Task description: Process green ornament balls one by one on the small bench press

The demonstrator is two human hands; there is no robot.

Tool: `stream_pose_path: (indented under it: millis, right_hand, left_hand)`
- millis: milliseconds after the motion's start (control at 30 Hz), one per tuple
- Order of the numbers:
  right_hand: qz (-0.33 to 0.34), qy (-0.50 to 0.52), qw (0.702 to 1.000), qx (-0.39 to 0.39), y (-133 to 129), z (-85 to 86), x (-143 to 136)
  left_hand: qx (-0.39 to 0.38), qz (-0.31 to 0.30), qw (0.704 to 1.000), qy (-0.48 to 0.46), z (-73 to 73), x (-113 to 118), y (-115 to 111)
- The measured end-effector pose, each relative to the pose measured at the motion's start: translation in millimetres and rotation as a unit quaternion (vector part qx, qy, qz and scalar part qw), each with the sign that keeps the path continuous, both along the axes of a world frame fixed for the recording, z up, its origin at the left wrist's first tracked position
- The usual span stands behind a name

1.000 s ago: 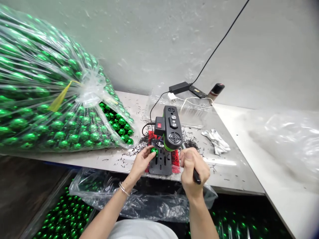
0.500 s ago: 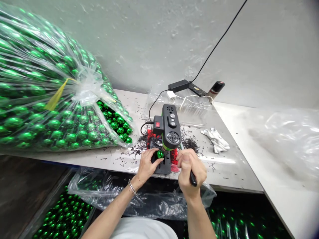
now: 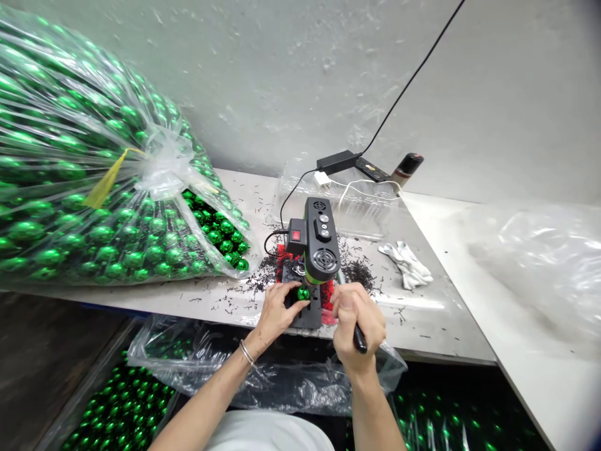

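A small black machine (image 3: 323, 235) with a red switch stands on the bench, its round end over a black base plate (image 3: 305, 318). Under that end sits a shiny green ball (image 3: 303, 293). My left hand (image 3: 278, 308), a bracelet on its wrist, has thumb and fingers curved around the ball's left side, gripping it. My right hand (image 3: 359, 319) is closed in a fist around a black-ended handle (image 3: 360, 338) at the machine's right. Dark shavings (image 3: 359, 274) lie around the base.
A big clear bag of green balls (image 3: 94, 188) fills the left of the bench (image 3: 201, 304). White gloves (image 3: 407, 264) lie at right. Behind the machine are a clear plastic tray (image 3: 370, 219) and a black adapter (image 3: 337, 162). More green balls (image 3: 126, 401) are below.
My right hand has shifted slightly left with the handle. The machine's head has moved a very little to the left. My left hand stays at the ball.
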State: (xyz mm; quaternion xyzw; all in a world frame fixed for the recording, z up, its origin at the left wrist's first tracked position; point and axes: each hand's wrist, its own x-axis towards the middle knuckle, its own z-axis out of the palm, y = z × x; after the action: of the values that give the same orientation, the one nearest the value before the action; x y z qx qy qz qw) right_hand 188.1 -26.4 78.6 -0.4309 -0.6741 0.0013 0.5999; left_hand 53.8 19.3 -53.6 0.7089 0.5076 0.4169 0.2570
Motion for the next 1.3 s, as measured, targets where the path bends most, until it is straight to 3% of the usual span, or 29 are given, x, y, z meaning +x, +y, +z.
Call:
stream_pose_path:
  millis: [200, 467, 600, 1133, 1233, 1300]
  right_hand:
    - [0.002, -0.010, 1.000, 0.009, -1.5, -15.7, 2.0]
    - [-0.019, -0.018, 0.996, 0.081, 5.1, -75.7, 3.6]
    - [-0.041, -0.006, 0.995, 0.086, 6.2, -91.2, 3.7]
    - [-0.037, -0.036, 0.995, 0.089, 9.6, -101.0, 3.0]
    - [-0.033, -0.043, 0.995, 0.083, 8.0, -90.9, 3.5]
    - [-0.033, -0.032, 0.996, 0.076, 5.6, -73.8, 3.0]
  left_hand:
    - [-0.007, 0.000, 1.000, -0.013, -1.5, 0.3, 0.2]
    - [0.004, -0.012, 1.000, -0.019, -1.3, -1.3, 0.7]
    - [0.000, -0.012, 1.000, -0.022, -0.5, -0.9, -0.3]
    - [-0.014, -0.022, 0.999, -0.030, -3.0, -1.4, 0.4]
    - [-0.018, -0.022, 0.999, -0.034, -2.1, -1.1, 1.6]
    - [-0.021, -0.018, 0.999, -0.038, -2.0, -0.6, 2.7]
